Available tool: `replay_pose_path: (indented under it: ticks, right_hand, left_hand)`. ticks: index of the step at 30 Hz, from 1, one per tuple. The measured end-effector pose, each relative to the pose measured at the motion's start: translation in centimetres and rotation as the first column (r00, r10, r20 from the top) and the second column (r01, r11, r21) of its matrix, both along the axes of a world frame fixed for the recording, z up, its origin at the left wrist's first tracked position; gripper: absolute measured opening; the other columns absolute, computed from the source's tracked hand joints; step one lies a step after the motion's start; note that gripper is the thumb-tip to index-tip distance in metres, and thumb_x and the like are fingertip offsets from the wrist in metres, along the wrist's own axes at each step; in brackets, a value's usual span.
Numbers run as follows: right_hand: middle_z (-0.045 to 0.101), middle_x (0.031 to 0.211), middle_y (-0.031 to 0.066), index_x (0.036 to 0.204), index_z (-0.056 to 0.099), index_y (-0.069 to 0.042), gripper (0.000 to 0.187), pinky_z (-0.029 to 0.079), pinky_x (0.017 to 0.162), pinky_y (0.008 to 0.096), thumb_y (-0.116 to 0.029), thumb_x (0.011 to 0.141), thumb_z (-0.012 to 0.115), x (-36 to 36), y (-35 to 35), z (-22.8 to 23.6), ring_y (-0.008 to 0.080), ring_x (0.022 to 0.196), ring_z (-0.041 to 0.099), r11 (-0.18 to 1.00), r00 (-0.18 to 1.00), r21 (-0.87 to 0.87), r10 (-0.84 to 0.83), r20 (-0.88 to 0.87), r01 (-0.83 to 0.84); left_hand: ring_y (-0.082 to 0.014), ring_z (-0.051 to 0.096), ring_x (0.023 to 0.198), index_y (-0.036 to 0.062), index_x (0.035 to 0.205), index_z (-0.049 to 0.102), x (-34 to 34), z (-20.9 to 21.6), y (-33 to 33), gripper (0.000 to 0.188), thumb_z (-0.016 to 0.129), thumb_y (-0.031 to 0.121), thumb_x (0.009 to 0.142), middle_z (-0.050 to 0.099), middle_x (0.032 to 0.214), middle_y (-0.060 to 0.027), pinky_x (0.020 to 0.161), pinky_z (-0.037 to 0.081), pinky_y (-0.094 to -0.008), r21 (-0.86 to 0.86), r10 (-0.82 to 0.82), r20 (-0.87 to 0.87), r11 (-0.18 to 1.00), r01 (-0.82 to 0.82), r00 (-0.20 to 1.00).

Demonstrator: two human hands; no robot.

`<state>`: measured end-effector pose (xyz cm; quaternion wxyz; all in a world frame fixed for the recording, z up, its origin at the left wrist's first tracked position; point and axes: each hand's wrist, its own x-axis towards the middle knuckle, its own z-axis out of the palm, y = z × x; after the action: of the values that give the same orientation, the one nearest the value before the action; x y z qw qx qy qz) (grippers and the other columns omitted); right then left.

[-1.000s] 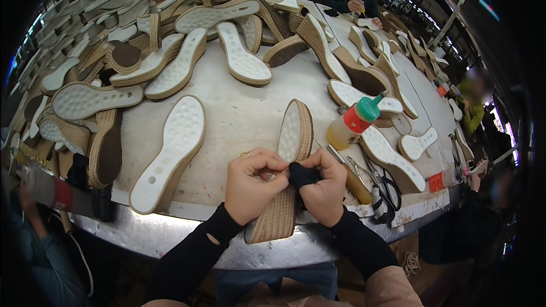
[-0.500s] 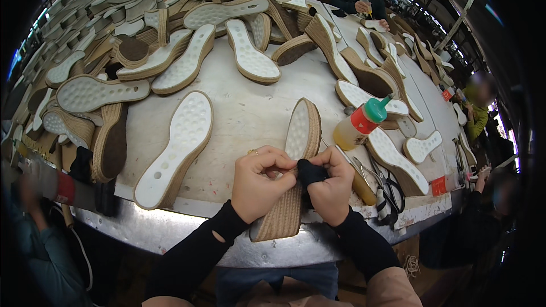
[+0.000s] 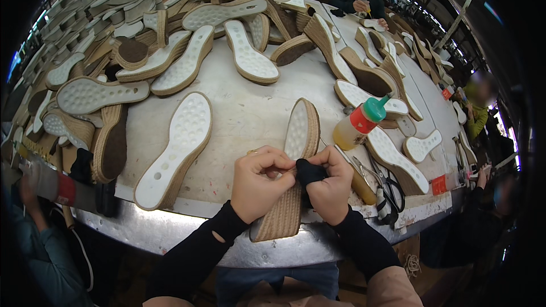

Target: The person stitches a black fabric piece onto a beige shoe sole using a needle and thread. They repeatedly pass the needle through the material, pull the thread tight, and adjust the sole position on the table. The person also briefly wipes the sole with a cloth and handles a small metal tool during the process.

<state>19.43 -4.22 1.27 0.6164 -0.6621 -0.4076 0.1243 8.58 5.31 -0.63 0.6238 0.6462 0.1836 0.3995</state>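
Note:
Upright in front of me at the table's near edge is a wedge shoe sole (image 3: 279,217), its side wrapped in tan braided rope and its top white and dimpled. My left hand (image 3: 257,186) is closed in a pinch over the middle of this sole, against its rope-covered side. Fingertip to fingertip with it, my right hand (image 3: 333,189) is also closed and wears a black finger cover (image 3: 310,174). Whatever sits between the fingers is too small and hidden to name. Left of my hands, another wedge sole (image 3: 181,142) lies with its white face up.
To the right stand a glue bottle (image 3: 354,127) with a green cap, a wooden-handled tool (image 3: 363,185) and black-handled scissors (image 3: 392,187). Heaped wedge soles (image 3: 185,59) cover the table's far and left parts. A metal edge (image 3: 193,239) runs along the front. Co-workers sit around.

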Motion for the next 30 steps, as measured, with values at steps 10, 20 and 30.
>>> replay_pose_path:
  ticks: [10, 20, 30]
  right_hand:
    - [0.057, 0.063, 0.0028, 0.074, 0.054, 0.000, 0.014, 0.042, 0.053, 0.0224, -0.001, 0.076, 0.068, 0.2, 0.0, -0.1, 0.0055, 0.059, 0.051, 1.000, 0.999, 0.015, 0.028, -0.019, -0.027]
    - [0.058, 0.068, 0.0012, 0.076, 0.052, -0.001, 0.014, 0.040, 0.054, 0.0189, 0.002, 0.079, 0.066, 0.9, -0.6, 0.8, 0.0032, 0.061, 0.052, 0.993, 0.986, 0.021, 0.118, -0.116, -0.116]
    - [0.059, 0.071, 0.0005, 0.084, 0.053, -0.001, 0.013, 0.039, 0.053, 0.0181, -0.001, 0.083, 0.066, 1.5, -0.7, 0.8, 0.0030, 0.061, 0.051, 0.991, 0.963, 0.085, 0.123, -0.239, -0.105]
  left_hand:
    - [-0.0090, 0.060, 0.076, -0.0024, 0.083, 0.068, -0.3, 0.1, 0.1, 0.013, 0.067, -0.009, 0.073, 0.063, 0.091, -0.0071, 0.067, 0.048, -0.0199, 0.015, -0.048, -0.057, 0.999, 0.048, 0.997]
    - [-0.0106, 0.062, 0.079, -0.0034, 0.083, 0.067, -0.3, 0.0, 0.3, 0.013, 0.069, -0.009, 0.072, 0.062, 0.094, -0.0088, 0.070, 0.050, -0.0209, 0.006, -0.062, -0.053, 0.998, 0.063, 0.997]
    - [-0.0126, 0.064, 0.083, -0.0036, 0.091, 0.064, -0.3, 0.2, 0.0, 0.019, 0.068, -0.010, 0.074, 0.064, 0.092, -0.0090, 0.078, 0.052, -0.0236, -0.116, -0.093, -0.080, 0.990, 0.083, 0.993]
